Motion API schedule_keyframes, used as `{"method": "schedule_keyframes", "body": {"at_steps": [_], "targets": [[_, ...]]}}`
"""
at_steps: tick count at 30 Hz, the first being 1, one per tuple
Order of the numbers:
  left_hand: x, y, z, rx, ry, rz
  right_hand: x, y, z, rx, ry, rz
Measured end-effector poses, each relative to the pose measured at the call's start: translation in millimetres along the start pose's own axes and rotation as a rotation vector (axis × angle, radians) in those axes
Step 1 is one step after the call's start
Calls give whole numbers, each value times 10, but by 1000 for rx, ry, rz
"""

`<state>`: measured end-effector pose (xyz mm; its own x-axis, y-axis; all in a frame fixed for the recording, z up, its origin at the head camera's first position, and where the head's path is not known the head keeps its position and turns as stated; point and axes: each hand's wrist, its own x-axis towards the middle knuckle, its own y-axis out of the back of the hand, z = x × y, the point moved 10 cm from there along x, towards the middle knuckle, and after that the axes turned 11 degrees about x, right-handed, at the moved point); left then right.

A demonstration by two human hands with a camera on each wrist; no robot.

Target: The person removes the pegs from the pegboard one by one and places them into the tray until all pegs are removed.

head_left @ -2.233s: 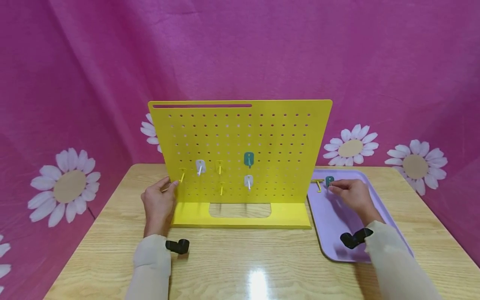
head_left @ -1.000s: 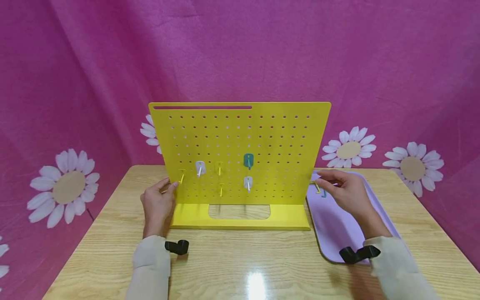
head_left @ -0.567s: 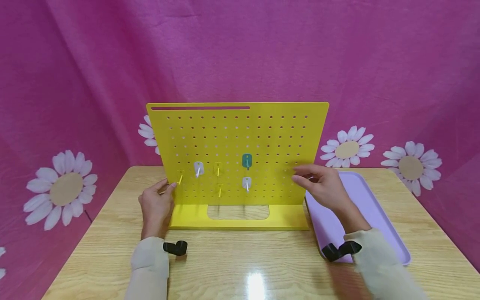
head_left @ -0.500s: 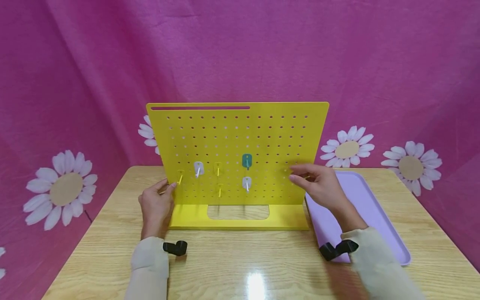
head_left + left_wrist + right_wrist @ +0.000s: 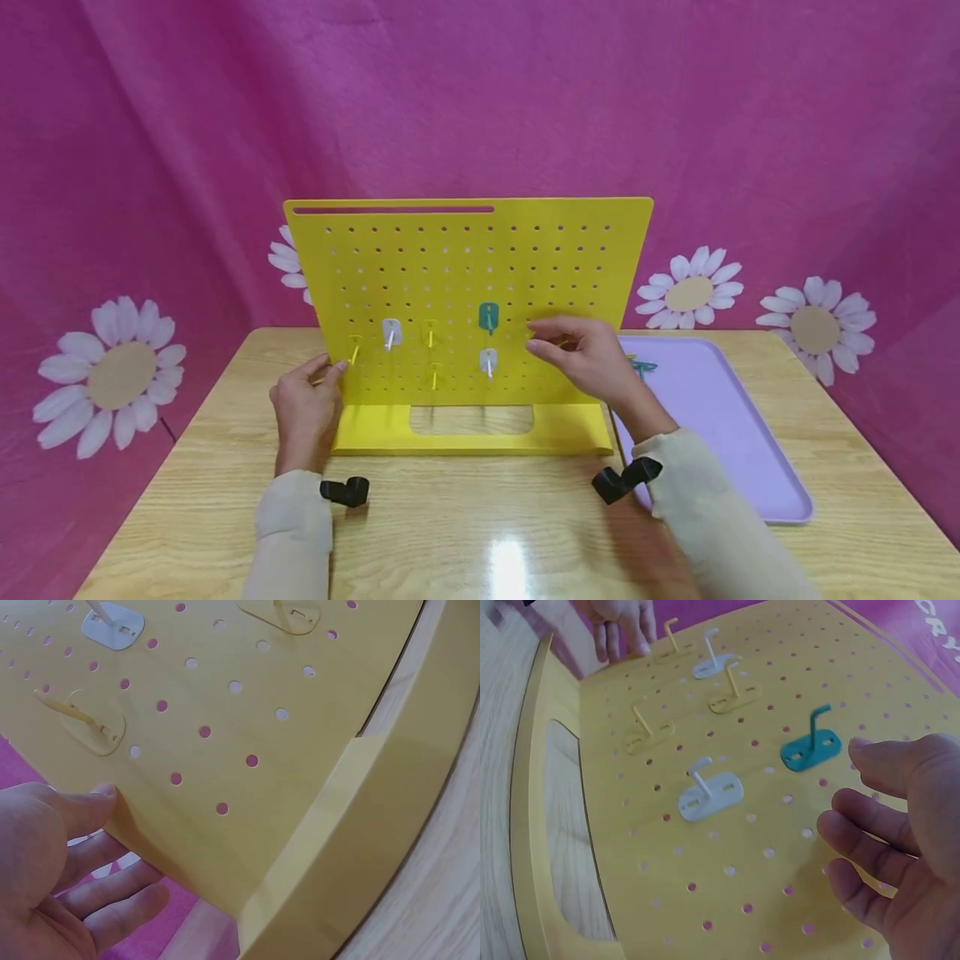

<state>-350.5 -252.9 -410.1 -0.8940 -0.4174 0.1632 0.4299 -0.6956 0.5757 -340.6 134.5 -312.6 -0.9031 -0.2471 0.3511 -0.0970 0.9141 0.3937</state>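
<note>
A yellow pegboard (image 5: 555, 275) stands upright on its base. My left hand (image 5: 306, 404) holds its left edge, thumb (image 5: 94, 806) on the front and the other fingers behind. On the board are a teal hook (image 5: 489, 317), a white hook (image 5: 488, 363), another white hook (image 5: 391, 333) and three yellow hooks, including a low yellow hook (image 5: 435, 377). My right hand (image 5: 588, 354) hovers before the board, right of the teal hook. In the right wrist view its fingers (image 5: 855, 825) are loosely bent and apart, with nothing seen between them.
A lilac tray (image 5: 720, 433) lies right of the board. At its far left corner lie a teal hook (image 5: 643, 367) and a yellow hook (image 5: 632, 357), partly hidden by my right hand. A pink flowered cloth (image 5: 480, 100) hangs behind the wooden table (image 5: 420, 525).
My right hand has left the teal hook in the tray and moved left across the board's front towards the teal hook there. My left hand stays at the left edge.
</note>
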Motion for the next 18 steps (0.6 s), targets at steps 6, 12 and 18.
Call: {"method": "schedule_keyframes", "body": {"at_steps": [6, 12, 18], "targets": [[-6, 43, -13, 6, 3, 9, 92, -177, -90, 6, 42, -27], [0, 31, -5, 3, -8, 0, 160, -269, -129, 34, 64, -19], [12, 0, -16, -8, 5, -15, 205, -354, -146, 64, 85, -7]]}}
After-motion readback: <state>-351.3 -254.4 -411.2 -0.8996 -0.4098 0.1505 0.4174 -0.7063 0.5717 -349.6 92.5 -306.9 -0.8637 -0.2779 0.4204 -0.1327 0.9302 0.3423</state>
